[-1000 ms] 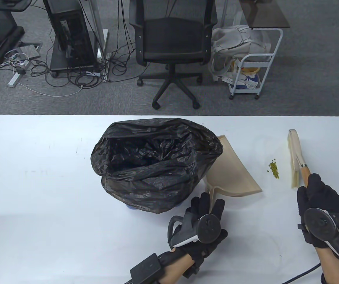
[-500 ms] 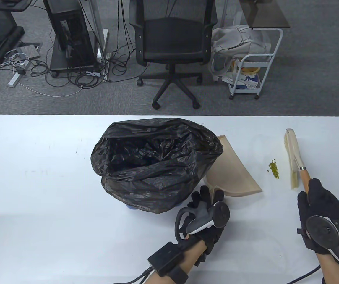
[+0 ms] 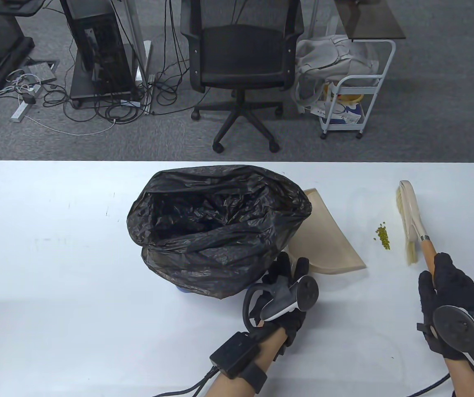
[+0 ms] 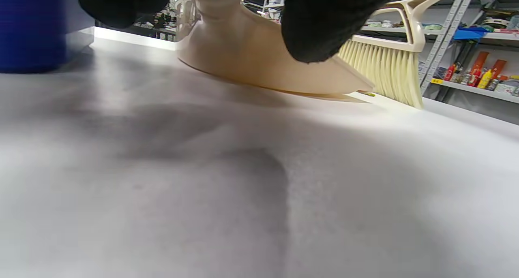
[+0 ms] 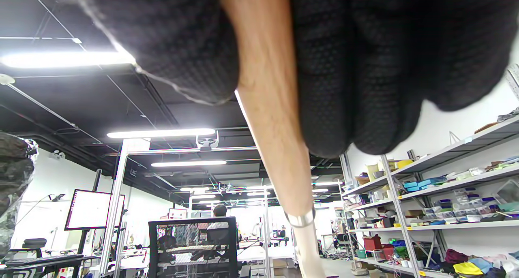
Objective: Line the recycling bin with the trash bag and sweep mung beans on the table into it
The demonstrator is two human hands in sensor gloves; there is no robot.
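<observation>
left hand (image 3: 288, 289) has slid up onto the dustpan (image 3: 327, 244) handle at the bin's (image 3: 220, 223) 4 o'clock, fingers curling round it. right hand (image 3: 451, 297) still grips the brush (image 3: 410, 223). beans (image 3: 382, 236) sit between the two, so sweeping looks next.

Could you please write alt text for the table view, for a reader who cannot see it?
On a white table, the right hand grips a brush by its wooden handle beside a small pile of mung beans. The left hand holds the handle of a beige dustpan, which lies next to a bin lined with a black trash bag.
</observation>
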